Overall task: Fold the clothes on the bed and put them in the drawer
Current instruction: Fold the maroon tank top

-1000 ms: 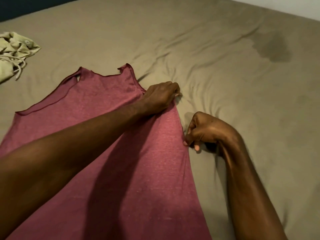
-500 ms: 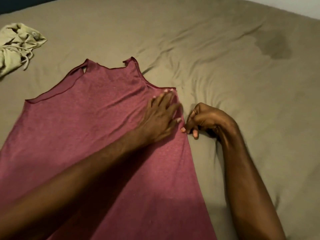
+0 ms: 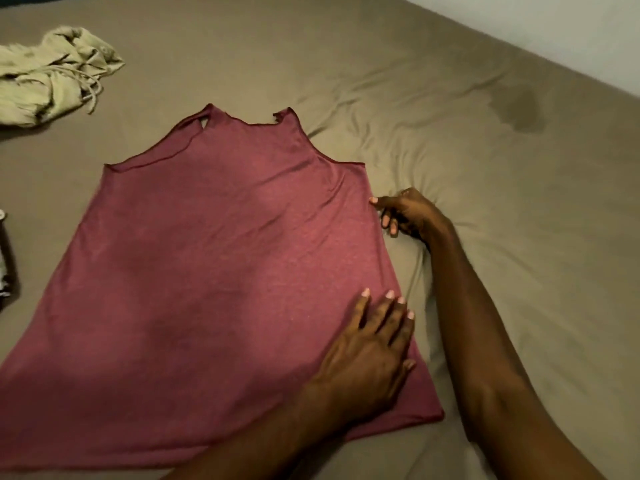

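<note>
hands are seen at work on a maroon tank top (image 3: 221, 271), which is spread flat and face down or up (which cannot be told) on a bed covered by an olive-brown fitted sheet (image 3: 485, 168). the left hand (image 3: 367, 355) is laid palm down on the garment's lower right part, near its side seam and just above the hem corner, its fingers straight and spread, nothing being gripped. the right hand (image 3: 405, 213) is placed on the sheet just beside the top's right edge, below the armhole, with fingers loosely curled; one fingertip is seen at the seam, but whether cloth is pinched cannot be told. the straps are pointed toward the far side of the bed. a crumpled pale green garment with a drawstring (image 3: 52, 77) is seen well apart at the far left. a dark stain (image 3: 519, 109) is marked on the sheet at the far right. a dark object (image 3: 5, 258) is cut off by the left edge.
</note>
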Action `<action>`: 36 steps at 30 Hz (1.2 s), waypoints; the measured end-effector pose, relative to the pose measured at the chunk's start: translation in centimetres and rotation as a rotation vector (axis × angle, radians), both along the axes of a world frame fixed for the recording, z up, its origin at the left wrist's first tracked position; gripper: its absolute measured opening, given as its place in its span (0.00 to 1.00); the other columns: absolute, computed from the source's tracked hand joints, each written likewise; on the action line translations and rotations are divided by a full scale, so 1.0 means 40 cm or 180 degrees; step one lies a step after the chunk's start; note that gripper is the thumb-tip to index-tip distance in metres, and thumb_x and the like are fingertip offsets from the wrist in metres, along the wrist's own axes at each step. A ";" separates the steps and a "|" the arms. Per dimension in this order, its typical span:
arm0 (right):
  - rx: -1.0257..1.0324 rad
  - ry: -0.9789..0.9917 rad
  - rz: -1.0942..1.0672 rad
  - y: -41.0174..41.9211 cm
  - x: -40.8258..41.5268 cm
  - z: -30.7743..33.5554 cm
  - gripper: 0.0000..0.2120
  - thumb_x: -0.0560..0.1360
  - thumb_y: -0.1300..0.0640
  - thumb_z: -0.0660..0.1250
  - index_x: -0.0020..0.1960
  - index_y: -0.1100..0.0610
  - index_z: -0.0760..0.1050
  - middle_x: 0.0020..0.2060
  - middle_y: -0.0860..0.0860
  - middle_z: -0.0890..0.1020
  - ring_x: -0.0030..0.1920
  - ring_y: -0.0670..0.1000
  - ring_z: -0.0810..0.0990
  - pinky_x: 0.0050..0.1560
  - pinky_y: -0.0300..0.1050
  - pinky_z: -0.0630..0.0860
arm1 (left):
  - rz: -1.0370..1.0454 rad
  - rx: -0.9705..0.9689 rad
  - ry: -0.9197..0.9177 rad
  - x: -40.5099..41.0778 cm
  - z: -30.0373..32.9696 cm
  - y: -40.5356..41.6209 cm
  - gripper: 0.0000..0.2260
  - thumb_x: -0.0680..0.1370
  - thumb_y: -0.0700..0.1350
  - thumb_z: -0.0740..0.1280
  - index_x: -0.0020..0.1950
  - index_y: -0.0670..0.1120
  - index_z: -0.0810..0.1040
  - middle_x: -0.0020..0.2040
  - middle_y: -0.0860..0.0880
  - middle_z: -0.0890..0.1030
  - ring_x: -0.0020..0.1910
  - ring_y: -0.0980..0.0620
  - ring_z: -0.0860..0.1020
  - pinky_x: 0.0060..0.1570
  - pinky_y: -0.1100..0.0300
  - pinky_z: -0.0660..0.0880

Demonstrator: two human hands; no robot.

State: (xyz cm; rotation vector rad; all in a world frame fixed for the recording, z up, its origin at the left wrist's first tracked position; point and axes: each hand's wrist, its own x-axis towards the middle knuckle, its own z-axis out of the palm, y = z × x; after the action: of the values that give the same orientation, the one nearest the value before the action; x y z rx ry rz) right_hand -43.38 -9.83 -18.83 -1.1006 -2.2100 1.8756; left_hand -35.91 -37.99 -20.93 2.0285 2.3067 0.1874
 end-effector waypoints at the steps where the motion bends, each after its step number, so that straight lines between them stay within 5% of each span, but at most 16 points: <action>1: 0.0054 0.0091 -0.0020 -0.015 0.007 -0.004 0.23 0.76 0.49 0.75 0.32 0.67 0.79 0.22 0.59 0.77 0.18 0.52 0.72 0.20 0.38 0.59 | -0.0012 0.0030 0.0040 0.011 0.005 -0.011 0.31 0.85 0.59 0.52 0.81 0.40 0.60 0.80 0.38 0.62 0.81 0.39 0.55 0.77 0.34 0.47; 8: -0.0011 0.0612 -0.0236 -0.039 0.012 -0.011 0.18 0.74 0.59 0.78 0.33 0.70 0.78 0.22 0.60 0.77 0.18 0.52 0.72 0.22 0.38 0.66 | -0.0156 -0.0009 0.0387 0.057 0.027 -0.012 0.41 0.82 0.66 0.53 0.81 0.34 0.54 0.79 0.32 0.59 0.80 0.34 0.55 0.76 0.32 0.40; 12: -0.0053 0.0699 -0.0339 -0.036 0.015 -0.021 0.18 0.73 0.58 0.78 0.34 0.71 0.79 0.24 0.61 0.78 0.19 0.52 0.72 0.22 0.38 0.66 | 0.0462 0.0075 0.0314 0.136 0.030 -0.023 0.37 0.83 0.63 0.53 0.78 0.33 0.64 0.75 0.31 0.67 0.77 0.32 0.64 0.77 0.31 0.49; 15: -0.0028 0.0753 -0.0424 -0.029 0.010 -0.030 0.20 0.73 0.57 0.79 0.35 0.73 0.78 0.23 0.60 0.77 0.18 0.52 0.71 0.22 0.39 0.65 | 0.0937 -0.0591 0.0043 0.184 0.018 -0.027 0.38 0.78 0.63 0.61 0.74 0.33 0.66 0.73 0.29 0.70 0.74 0.30 0.67 0.77 0.32 0.47; 17: -0.0026 0.0794 -0.0388 -0.024 0.005 -0.042 0.18 0.73 0.59 0.79 0.35 0.72 0.78 0.24 0.60 0.77 0.18 0.53 0.72 0.23 0.40 0.67 | 0.0684 -0.0617 0.0217 0.198 -0.014 -0.023 0.35 0.79 0.61 0.63 0.73 0.33 0.68 0.73 0.30 0.69 0.75 0.30 0.65 0.77 0.32 0.46; 21: -0.0001 0.0808 -0.0429 -0.018 -0.002 -0.060 0.16 0.72 0.65 0.78 0.35 0.75 0.77 0.24 0.60 0.77 0.18 0.53 0.71 0.23 0.41 0.68 | 0.0311 -0.0772 0.0037 0.189 -0.051 -0.008 0.31 0.75 0.60 0.62 0.69 0.40 0.78 0.70 0.38 0.77 0.72 0.40 0.73 0.75 0.44 0.63; 24: 0.0084 0.0769 -0.0513 -0.016 -0.006 -0.069 0.22 0.73 0.61 0.79 0.38 0.80 0.75 0.24 0.61 0.77 0.19 0.54 0.71 0.24 0.42 0.68 | -0.0039 -0.0516 -0.0066 0.185 -0.058 -0.009 0.30 0.75 0.58 0.54 0.71 0.46 0.78 0.73 0.41 0.75 0.75 0.40 0.69 0.78 0.42 0.57; 27: 0.0237 0.0729 -0.0617 -0.021 -0.003 -0.064 0.23 0.73 0.57 0.79 0.37 0.78 0.77 0.26 0.62 0.77 0.20 0.55 0.71 0.26 0.44 0.68 | -0.0319 -0.0110 0.0166 0.175 -0.057 -0.003 0.30 0.75 0.59 0.62 0.74 0.46 0.74 0.77 0.39 0.69 0.78 0.37 0.64 0.79 0.41 0.48; 29: 0.0415 0.0710 -0.0721 -0.035 0.000 -0.060 0.21 0.73 0.56 0.79 0.34 0.73 0.78 0.25 0.62 0.78 0.20 0.55 0.72 0.28 0.45 0.69 | -0.0560 0.0328 -0.0763 0.149 -0.026 -0.010 0.24 0.83 0.56 0.59 0.72 0.43 0.75 0.73 0.39 0.73 0.74 0.39 0.69 0.77 0.45 0.59; 31: 0.0915 0.0580 -0.0841 -0.044 0.000 -0.064 0.18 0.72 0.53 0.80 0.31 0.64 0.80 0.25 0.58 0.80 0.23 0.54 0.76 0.31 0.45 0.73 | -0.0274 0.0745 -0.2082 0.081 0.036 -0.040 0.22 0.86 0.53 0.52 0.57 0.41 0.80 0.57 0.41 0.81 0.56 0.43 0.78 0.62 0.51 0.73; 33: 0.1733 0.0277 -0.0994 -0.039 -0.002 -0.065 0.14 0.67 0.47 0.80 0.34 0.55 0.80 0.27 0.48 0.82 0.28 0.49 0.80 0.34 0.44 0.75 | 0.0265 0.1096 -0.2338 -0.023 0.068 -0.074 0.14 0.85 0.48 0.57 0.49 0.45 0.80 0.45 0.48 0.82 0.44 0.48 0.79 0.49 0.53 0.75; 36: 0.2350 0.0533 -0.0911 -0.020 -0.043 -0.036 0.16 0.64 0.56 0.75 0.51 0.46 0.80 0.39 0.43 0.83 0.39 0.43 0.82 0.39 0.40 0.76 | 0.1142 0.1543 -0.2444 -0.214 0.071 -0.089 0.10 0.81 0.50 0.62 0.48 0.49 0.82 0.39 0.56 0.82 0.38 0.60 0.80 0.41 0.58 0.76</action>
State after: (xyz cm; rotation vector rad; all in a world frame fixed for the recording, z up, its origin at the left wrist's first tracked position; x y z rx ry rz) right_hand -45.10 -10.62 -20.27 -0.9845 -2.1921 0.8706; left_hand -44.49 -41.56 -18.09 1.2644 2.1636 1.3769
